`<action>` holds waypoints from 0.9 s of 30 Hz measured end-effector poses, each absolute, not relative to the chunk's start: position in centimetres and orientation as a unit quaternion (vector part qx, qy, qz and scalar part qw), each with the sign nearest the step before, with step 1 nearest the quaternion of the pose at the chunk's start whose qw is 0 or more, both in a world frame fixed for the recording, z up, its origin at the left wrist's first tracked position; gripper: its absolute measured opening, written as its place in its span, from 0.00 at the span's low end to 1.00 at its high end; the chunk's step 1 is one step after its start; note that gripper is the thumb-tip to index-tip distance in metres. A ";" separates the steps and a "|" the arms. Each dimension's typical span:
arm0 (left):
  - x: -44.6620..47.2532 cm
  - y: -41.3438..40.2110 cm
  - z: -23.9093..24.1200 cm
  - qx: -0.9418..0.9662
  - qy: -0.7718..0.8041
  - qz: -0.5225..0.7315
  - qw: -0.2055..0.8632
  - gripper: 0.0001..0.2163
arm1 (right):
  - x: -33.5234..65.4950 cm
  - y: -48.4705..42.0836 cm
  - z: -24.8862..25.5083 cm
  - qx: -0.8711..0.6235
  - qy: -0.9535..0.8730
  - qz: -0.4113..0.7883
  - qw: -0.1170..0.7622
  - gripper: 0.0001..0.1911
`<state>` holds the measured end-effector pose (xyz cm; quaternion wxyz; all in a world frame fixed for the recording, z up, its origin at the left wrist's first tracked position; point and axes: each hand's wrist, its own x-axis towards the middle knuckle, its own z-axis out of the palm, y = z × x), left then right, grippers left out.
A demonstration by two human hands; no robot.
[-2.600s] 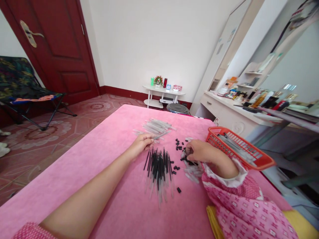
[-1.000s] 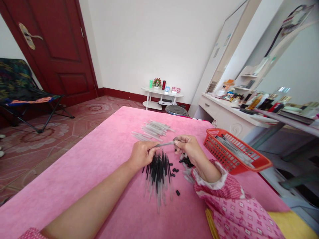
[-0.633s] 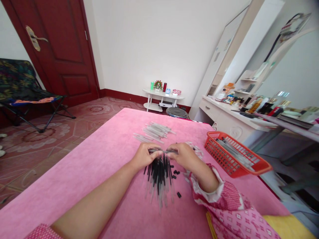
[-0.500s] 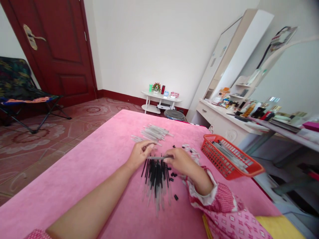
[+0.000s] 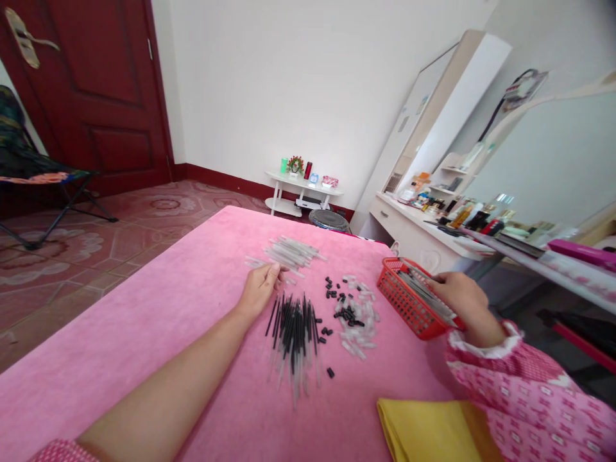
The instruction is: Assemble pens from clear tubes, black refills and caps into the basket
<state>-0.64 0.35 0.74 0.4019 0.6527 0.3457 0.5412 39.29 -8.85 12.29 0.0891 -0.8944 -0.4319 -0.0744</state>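
Observation:
My left hand (image 5: 260,285) rests on the pink cloth, its fingers curled beside a pile of translucent grey tubes (image 5: 291,252). Whatever lies under those fingertips is hidden. Over at the right, my right hand (image 5: 459,296) reaches into an orange-red plastic basket (image 5: 411,314), fingers closed on a slim grey pen-like stick (image 5: 418,274). More grey sticks lie in this basket. Between the hands, a fanned bundle of thin sticks (image 5: 296,327), black at the far end and translucent at the near end, lies on the cloth. Small black caps (image 5: 349,316) and clear caps (image 5: 359,337) are scattered beside it.
A folded yellow cloth (image 5: 428,427) lies at the near right of the pink-covered table (image 5: 158,321). Past the right edge stands a white dressing table (image 5: 407,228) crowded with bottles. A low white stand (image 5: 283,206) and a folding chair (image 5: 48,176) are farther off.
My right hand has moved right, from above the bundle to the basket, taking the grey stick along. My left hand no longer holds that stick and stays near the tubes. The view has turned slightly right.

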 end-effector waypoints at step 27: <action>-1.1 1.6 0.0 0.596 0.392 0.569 0.409 0.18 | 15.1 -0.5 6.0 -0.656 -0.749 -0.014 0.089 0.08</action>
